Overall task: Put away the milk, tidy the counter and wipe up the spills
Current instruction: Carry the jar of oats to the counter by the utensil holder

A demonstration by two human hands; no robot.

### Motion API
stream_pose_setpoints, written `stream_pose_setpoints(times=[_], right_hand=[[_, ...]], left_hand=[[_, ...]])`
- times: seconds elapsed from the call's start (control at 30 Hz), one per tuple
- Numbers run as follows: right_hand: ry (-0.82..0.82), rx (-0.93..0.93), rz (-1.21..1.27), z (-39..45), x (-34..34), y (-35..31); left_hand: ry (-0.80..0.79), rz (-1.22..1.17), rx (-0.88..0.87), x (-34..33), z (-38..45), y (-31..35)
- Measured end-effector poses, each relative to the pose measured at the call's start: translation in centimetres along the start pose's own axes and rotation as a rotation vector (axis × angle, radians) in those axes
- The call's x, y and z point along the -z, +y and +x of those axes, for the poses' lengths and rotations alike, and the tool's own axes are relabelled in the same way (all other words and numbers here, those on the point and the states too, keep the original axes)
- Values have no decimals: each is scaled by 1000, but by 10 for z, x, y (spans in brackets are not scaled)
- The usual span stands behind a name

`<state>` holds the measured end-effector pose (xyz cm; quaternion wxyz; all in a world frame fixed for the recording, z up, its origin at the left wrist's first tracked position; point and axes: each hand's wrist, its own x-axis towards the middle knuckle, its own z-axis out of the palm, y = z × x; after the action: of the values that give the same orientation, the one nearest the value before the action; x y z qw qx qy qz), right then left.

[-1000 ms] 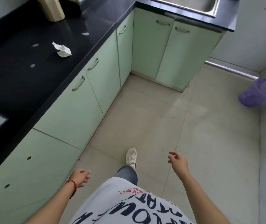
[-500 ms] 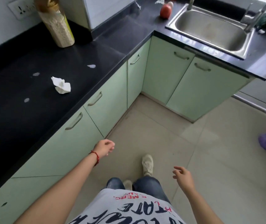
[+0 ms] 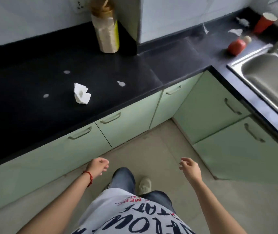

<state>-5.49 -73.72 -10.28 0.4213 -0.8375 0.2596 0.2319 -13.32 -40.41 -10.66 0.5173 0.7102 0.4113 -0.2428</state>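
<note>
Milk spills show as small white spots on the black stone bench, well ahead of both hands and up to the left: one spot far forward-left of the left hand, one farther back, and one almost straight ahead of the left hand near the bench's front edge. A crumpled white paper tissue lies among these spots, forward and slightly left of the left hand, touching none of them as far as can be seen. The milk container itself cannot be made out.

The left hand hangs over the beige tiled floor, fingers loosely curled, holding nothing, with a red string bracelet at its wrist. The right hand hangs beside it, apart, fingers relaxed and slightly spread, also holding nothing. Both are below the bench, just in front of the pale green cupboard doors.

Far ahead of the left hand, against the wall, stands a tall clear plastic jar of pale grain with a gold lid. Forward and right of the right hand, on the bench's corner run, lie a round red fruit, a torn white paper scrap and a red paper cup, tilted. To the right of that hand sits a stainless steel sink.
</note>
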Motion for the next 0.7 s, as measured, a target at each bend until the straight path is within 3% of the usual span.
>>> stream_pose_setpoints(times=[0.13, 0.4, 0.7], right_hand=[[-67, 146, -4, 36, -10, -68], [-187, 448, 169, 79, -52, -240], [-217, 612, 225, 123, -92, -416]], left_hand=[[34, -149, -69, 6, 0, 34], [2, -235, -405, 45, 26, 174], [263, -257, -602, 108, 100, 336]])
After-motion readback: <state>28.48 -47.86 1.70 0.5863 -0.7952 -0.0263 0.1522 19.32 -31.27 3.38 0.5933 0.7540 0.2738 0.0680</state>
